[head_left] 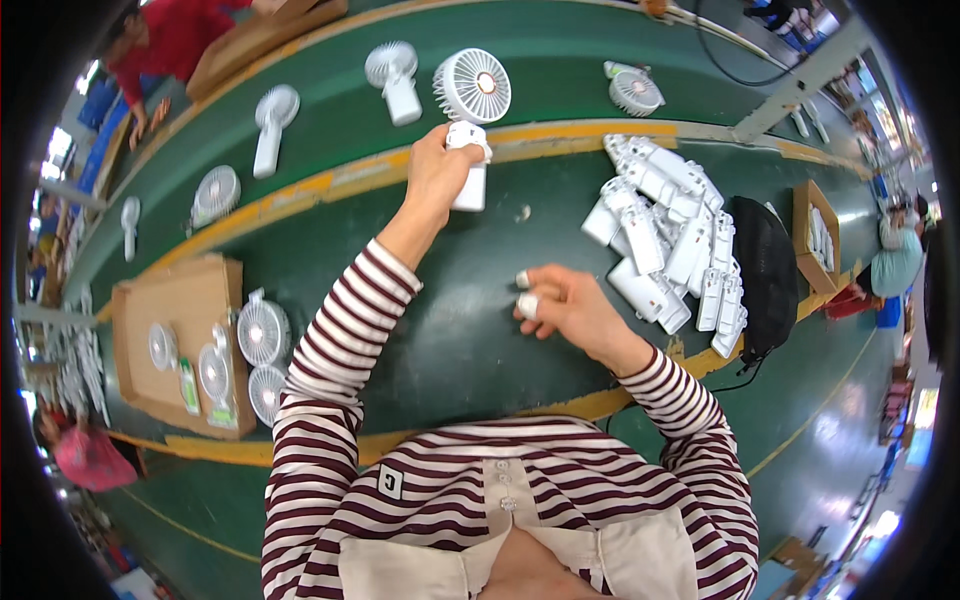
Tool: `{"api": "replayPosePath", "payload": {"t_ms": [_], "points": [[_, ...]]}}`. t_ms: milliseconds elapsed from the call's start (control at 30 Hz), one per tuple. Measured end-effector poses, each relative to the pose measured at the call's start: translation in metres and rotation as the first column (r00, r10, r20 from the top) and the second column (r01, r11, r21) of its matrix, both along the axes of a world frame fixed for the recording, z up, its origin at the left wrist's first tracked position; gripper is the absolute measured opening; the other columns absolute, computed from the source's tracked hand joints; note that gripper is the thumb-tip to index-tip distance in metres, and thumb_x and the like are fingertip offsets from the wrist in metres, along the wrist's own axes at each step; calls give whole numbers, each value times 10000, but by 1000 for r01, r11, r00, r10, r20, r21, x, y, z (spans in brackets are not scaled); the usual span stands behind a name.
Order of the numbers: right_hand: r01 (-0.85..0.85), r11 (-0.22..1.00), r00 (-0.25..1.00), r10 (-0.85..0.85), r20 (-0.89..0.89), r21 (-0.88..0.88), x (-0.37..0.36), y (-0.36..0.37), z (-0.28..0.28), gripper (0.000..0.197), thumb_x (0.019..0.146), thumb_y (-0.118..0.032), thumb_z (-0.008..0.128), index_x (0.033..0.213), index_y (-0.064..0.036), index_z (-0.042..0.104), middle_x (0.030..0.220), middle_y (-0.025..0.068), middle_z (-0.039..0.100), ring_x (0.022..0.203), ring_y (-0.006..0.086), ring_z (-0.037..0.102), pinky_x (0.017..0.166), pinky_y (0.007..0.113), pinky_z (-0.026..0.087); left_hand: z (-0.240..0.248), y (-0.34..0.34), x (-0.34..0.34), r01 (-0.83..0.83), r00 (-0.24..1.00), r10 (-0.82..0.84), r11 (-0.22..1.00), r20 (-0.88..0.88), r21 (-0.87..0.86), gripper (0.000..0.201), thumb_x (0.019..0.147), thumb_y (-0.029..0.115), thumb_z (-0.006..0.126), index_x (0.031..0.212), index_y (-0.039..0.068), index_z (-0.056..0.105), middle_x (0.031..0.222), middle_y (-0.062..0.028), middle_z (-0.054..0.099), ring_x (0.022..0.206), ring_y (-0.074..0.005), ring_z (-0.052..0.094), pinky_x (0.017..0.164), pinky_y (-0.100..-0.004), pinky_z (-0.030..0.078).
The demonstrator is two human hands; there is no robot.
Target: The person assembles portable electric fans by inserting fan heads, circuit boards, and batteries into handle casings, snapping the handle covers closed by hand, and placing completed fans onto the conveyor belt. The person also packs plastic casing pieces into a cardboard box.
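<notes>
My left hand [437, 172] is closed round a white handheld fan [470, 188] at the far side of the table, near the yellow-taped edge. Its round, slatted fan head [477, 86] points away from me, over the green belt. My right hand [572, 312] is above the green tabletop, its fingers loosely bent and apart, with nothing between them. White covers wrap two of its fingertips. To the right of that hand lies a heap of white plastic handle pieces [643, 236].
Several white fans, one of them a handheld fan [268, 135], lie along the green belt [330, 105]. A cardboard tray [150, 385] with fans stands left. Right of the heap are a black bag [765, 275] and a cardboard box [808, 262]. A red-clothed person [180, 40] is at far left.
</notes>
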State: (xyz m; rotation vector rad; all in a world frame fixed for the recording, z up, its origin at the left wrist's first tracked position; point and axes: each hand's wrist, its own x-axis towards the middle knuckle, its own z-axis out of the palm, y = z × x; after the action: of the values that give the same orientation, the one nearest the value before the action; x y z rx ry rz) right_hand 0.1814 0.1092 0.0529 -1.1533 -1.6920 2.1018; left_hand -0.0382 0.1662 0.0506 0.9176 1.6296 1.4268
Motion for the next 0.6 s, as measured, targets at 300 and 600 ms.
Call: {"api": "replayPosePath", "payload": {"t_ms": [300, 600], "points": [[127, 787, 937, -295, 188, 603, 66, 122, 16, 362, 719, -177, 592, 1014, 31, 580, 700, 131, 642, 647, 221, 627, 625, 328, 490, -46, 169, -23, -344, 532, 92, 932, -842, -115, 549, 708, 213, 675, 1165, 56, 414, 1104, -236, 442, 990, -374, 519, 831, -424, 452], [-214, 285, 758, -555, 343, 934, 184, 441, -85, 316, 650, -232, 657, 896, -41, 605, 805, 185, 591, 742, 337, 570, 651, 423, 455, -37, 123, 4, 136, 608, 36, 979, -793, 149, 414, 628, 182, 660, 968, -31, 555, 1037, -192, 514, 1010, -342, 482, 879, -414, 413]]}}
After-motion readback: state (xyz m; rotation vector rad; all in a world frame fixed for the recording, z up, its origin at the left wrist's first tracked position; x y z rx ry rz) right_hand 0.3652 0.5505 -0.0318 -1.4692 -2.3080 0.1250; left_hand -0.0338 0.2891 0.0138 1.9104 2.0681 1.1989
